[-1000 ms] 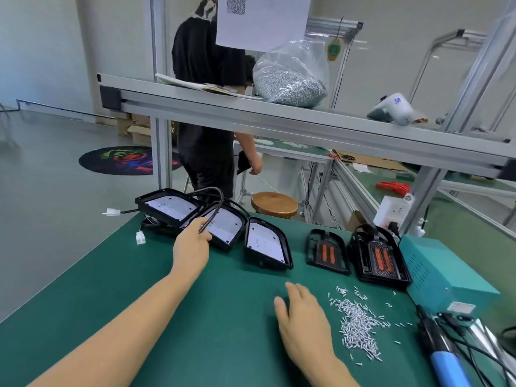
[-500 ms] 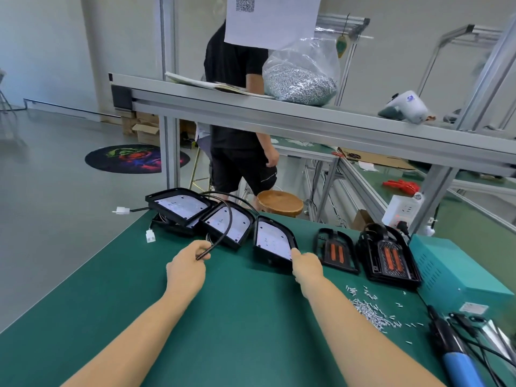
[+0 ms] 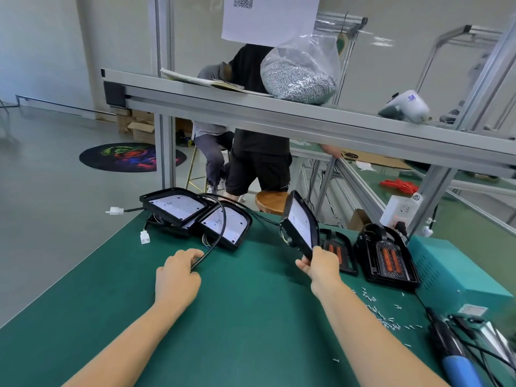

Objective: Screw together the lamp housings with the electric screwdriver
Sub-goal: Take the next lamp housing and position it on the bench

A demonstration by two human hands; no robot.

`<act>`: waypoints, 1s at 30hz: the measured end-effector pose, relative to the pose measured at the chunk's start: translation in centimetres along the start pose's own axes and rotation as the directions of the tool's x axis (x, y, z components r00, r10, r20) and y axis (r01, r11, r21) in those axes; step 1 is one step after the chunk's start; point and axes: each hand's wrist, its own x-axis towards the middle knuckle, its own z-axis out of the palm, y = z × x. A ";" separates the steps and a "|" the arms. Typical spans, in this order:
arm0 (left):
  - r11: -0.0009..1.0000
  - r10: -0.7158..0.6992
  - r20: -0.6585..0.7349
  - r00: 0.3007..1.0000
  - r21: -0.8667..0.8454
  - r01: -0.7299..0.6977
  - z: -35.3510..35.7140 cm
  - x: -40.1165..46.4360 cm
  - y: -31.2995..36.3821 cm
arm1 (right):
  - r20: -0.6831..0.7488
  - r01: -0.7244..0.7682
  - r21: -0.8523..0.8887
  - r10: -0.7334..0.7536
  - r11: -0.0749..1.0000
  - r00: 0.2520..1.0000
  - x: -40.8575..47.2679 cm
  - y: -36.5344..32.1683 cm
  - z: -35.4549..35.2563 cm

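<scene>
On the green bench (image 3: 251,317), the teal box (image 3: 452,269) at the right edge serves as the landmark. Well left of it, the right hand (image 3: 321,268) pinches the lower corner of a lamp housing (image 3: 300,223), thumb and fingers curled round its black rim, lifting it tilted off the surface with its white face turned toward the left. Farther left, the left hand (image 3: 178,272) rests on the mat, its fingers curled round a black cable (image 3: 216,236) running up to two more housings (image 3: 201,216) lying overlapped. Just beside the box sit two black covers (image 3: 388,256) with orange inserts. Below the box, loose screws (image 3: 382,317) are scattered near the blue-handled electric screwdriver (image 3: 455,358).
</scene>
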 end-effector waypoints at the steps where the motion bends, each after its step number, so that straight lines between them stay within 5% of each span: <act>1: 0.997 0.026 -0.023 0.999 0.072 -0.024 0.0 -0.1 0.4 | 0.009 0.021 0.023 -0.021 1.000 1.000 -0.1 -0.6 -0.1; 4: 0.988 0.156 -0.150 0.976 0.037 -0.152 -0.2 -0.3 2.0 | 0.065 0.072 0.083 -0.078 0.994 0.995 -1.0 -2.1 -0.7; 7: 0.938 0.166 -0.102 0.981 -0.289 -0.189 -0.2 -0.1 4.8 | 0.162 0.089 0.103 -0.105 0.991 0.981 -2.6 -2.8 -2.2; 9: 0.839 0.060 0.108 0.992 -0.544 0.008 -0.3 0.6 7.2 | 0.246 0.086 0.057 -0.097 0.995 0.964 -3.9 -2.8 -3.6; 11: 0.638 -0.024 0.387 0.922 -0.704 0.312 0.0 1.9 9.4 | 0.331 0.088 -0.015 -0.078 0.996 0.940 -5.1 -2.3 -5.1; 13: 0.463 -0.018 0.576 0.817 -0.720 0.517 0.7 3.1 10.7 | 0.431 0.106 -0.068 -0.066 0.992 0.900 -6.2 -1.8 -6.8; 17: 0.256 0.013 0.718 0.696 -0.676 0.691 1.7 4.4 12.3 | 0.622 0.167 -0.201 -0.006 0.965 0.783 -7.8 -1.2 -9.6; 21: 0.348 -0.132 0.694 0.708 -0.636 0.689 2.1 4.7 12.6 | 0.665 0.135 -0.269 0.082 0.954 0.742 -8.2 -1.4 -11.5; 26: 0.284 -0.048 0.686 0.726 -0.687 0.669 3.1 5.5 12.5 | 0.699 0.269 -0.440 0.139 0.857 0.702 -7.7 -1.5 -12.2; 30: 0.352 0.004 0.574 0.819 -0.767 0.536 2.8 5.6 12.9 | 0.721 0.388 -0.522 0.151 0.759 0.676 -8.0 -1.2 -11.5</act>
